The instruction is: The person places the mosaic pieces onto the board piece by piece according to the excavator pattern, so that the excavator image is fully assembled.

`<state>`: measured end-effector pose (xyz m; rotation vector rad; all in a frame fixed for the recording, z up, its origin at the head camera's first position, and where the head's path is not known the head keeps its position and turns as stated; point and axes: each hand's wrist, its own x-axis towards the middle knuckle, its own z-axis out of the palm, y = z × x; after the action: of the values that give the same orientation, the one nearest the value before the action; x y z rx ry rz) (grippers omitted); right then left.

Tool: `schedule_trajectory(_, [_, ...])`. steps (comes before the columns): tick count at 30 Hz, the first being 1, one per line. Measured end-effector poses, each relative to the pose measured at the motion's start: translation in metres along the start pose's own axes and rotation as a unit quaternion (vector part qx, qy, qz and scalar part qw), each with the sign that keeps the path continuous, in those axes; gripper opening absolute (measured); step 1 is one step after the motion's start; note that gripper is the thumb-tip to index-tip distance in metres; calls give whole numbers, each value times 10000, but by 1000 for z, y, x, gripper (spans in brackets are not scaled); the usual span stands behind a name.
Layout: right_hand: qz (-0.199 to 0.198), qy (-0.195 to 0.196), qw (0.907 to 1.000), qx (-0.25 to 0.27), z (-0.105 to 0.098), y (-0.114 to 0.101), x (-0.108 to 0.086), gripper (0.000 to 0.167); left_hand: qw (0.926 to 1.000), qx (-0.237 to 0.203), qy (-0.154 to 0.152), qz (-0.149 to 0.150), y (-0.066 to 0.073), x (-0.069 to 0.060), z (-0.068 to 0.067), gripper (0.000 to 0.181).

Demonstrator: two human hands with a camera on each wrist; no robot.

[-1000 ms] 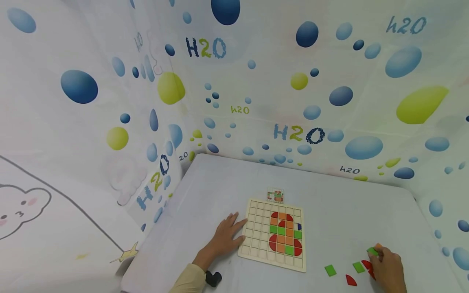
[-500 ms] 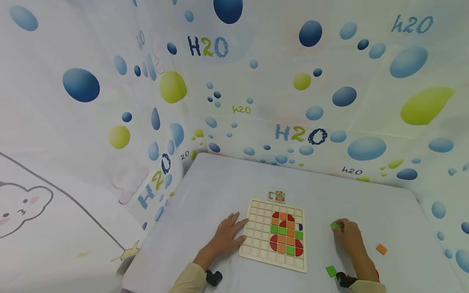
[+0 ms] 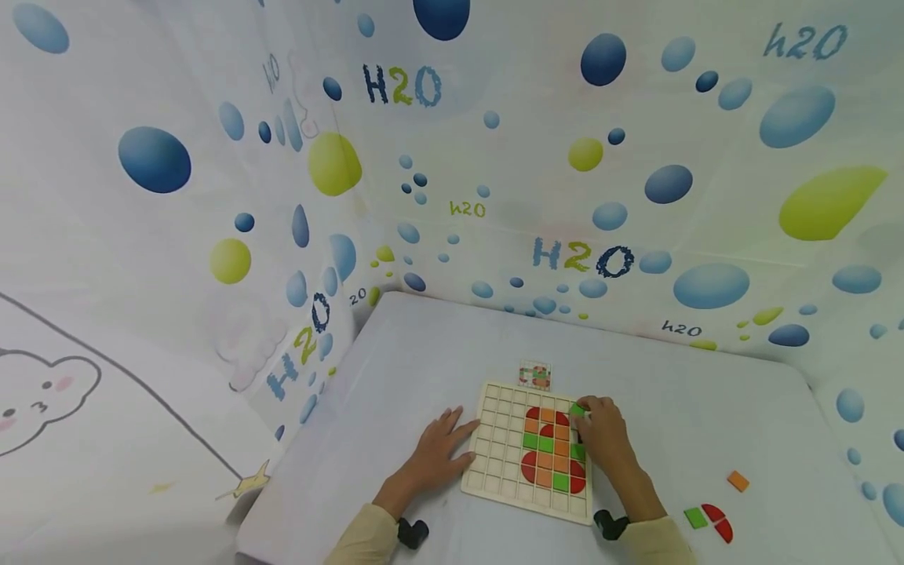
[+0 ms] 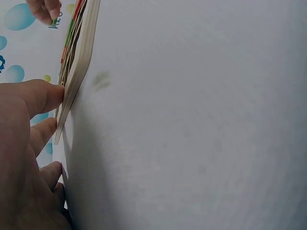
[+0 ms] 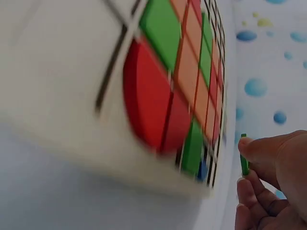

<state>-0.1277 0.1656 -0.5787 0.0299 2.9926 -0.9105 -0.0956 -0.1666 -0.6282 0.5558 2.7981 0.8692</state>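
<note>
My right hand (image 3: 606, 434) pinches a green square tile (image 5: 244, 160) between thumb and fingers. In the head view this tile is over the upper right corner of a pale wooden grid board (image 3: 494, 444). In the right wrist view it stands on edge in the grip, apart from the board's face. Red, orange and green tiles fill cells on the board's right half; a blue piece (image 5: 203, 170) is partly hidden. My left hand (image 3: 439, 453) lies with fingers spread at the board's left edge, its thumb and a fingertip touching the rim in the left wrist view.
A small pattern card (image 3: 535, 375) lies just behind the board. Loose on the table at the right are an orange square (image 3: 738, 481), a green square (image 3: 695, 517) and red rounded pieces (image 3: 719, 523). A patterned sheet (image 3: 494, 157) rises behind the table.
My right hand picked up the green tile from the loose pieces at the right and carried it left to the board's upper right corner. My left hand stays at the board's edge.
</note>
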Motion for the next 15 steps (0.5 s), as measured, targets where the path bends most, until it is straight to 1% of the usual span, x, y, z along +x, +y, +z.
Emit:
schedule_trajectory(5, [-636,-128,9979,11,22,-27,-3,32,10000,46,-13,11,0,0,-2,58])
schedule_trajectory(10, [-1286,-131,9915,121,37,-46,-8,26,10000,13,-16,53,1,-1,-4,57])
schedule_trajectory(13, [-1471,-130,9889,149,43,-53,-8,24,10000,10,-36,31,2,-1,-4,57])
schedule_trajectory(15, [-1518,-154,9883,32,47,-55,-7,23,10000,0,-41,6,2,-1,-4,57])
